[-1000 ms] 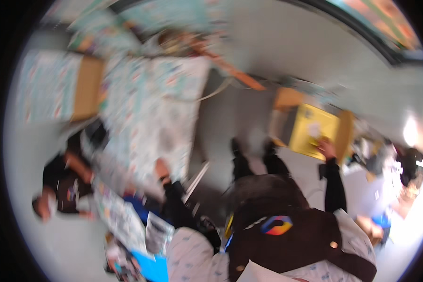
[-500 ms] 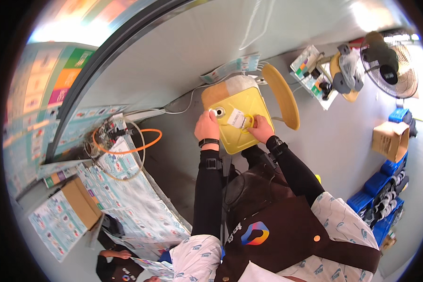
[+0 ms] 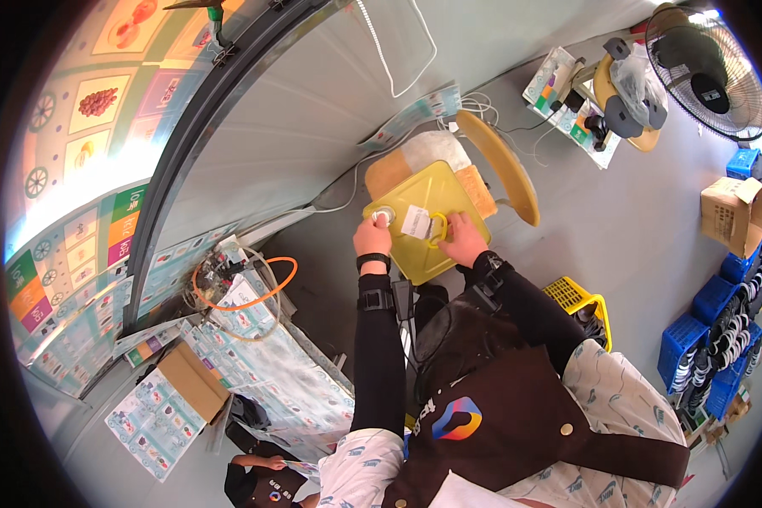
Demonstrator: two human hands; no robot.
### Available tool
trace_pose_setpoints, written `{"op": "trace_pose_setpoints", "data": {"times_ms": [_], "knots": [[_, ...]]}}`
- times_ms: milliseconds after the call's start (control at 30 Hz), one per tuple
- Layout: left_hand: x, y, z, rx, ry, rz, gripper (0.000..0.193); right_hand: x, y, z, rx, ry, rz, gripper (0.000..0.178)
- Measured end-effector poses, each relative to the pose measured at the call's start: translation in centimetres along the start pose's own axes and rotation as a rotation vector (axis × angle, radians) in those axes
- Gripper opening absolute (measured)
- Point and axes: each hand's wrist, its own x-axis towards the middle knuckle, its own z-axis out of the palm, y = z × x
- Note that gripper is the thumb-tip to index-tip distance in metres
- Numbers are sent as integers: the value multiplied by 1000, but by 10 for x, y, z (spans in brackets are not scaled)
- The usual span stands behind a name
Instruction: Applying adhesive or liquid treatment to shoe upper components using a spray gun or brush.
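A yellow jerrycan [image 3: 423, 258] with a white label [image 3: 416, 223] rests on the padded seat of a chair [image 3: 387, 173]. My left hand [image 3: 371, 237] is closed at the can's upper left corner, its fingertips on a round whitish cap [image 3: 383, 213] at the spout. Whether the cap is seated in the spout cannot be made out. My right hand [image 3: 466, 240] is closed around the can's yellow handle [image 3: 438, 229], right of the label.
The chair's yellow backrest [image 3: 501, 166] rises at the right of the can. A table with a patterned cover [image 3: 271, 364] stands to the left, an orange hose loop [image 3: 267, 296] above it. Right are a yellow basket [image 3: 597, 309], blue crates [image 3: 684, 343], a cardboard box [image 3: 728, 216] and a fan [image 3: 707, 80]. Another person [image 3: 267, 474] is at lower left.
My left hand has brought the whitish cap over the spout, whose dark opening showed before. My right hand stays at the handle. The view has shifted, bringing the yellow basket into sight.
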Motion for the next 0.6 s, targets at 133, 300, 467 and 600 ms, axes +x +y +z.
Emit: {"op": "trace_pose_setpoints", "data": {"times_ms": [133, 300, 467, 600], "knots": [[9, 12, 0, -152, -138, -242, 44, -1, -7, -6, 4, -49, 48, 52], [0, 0, 2, 121, -24, 23, 35, -4, -12, -9, -12, -44, 42, 52], [-10, -1, -17, 655, 144, 577, 11, -6, -8, -11, -7, -41, 21, 49], [7, -7, -52, 909, 123, 1000, 13, -5, -15, -12, 24, -93, 22, 48]]}}
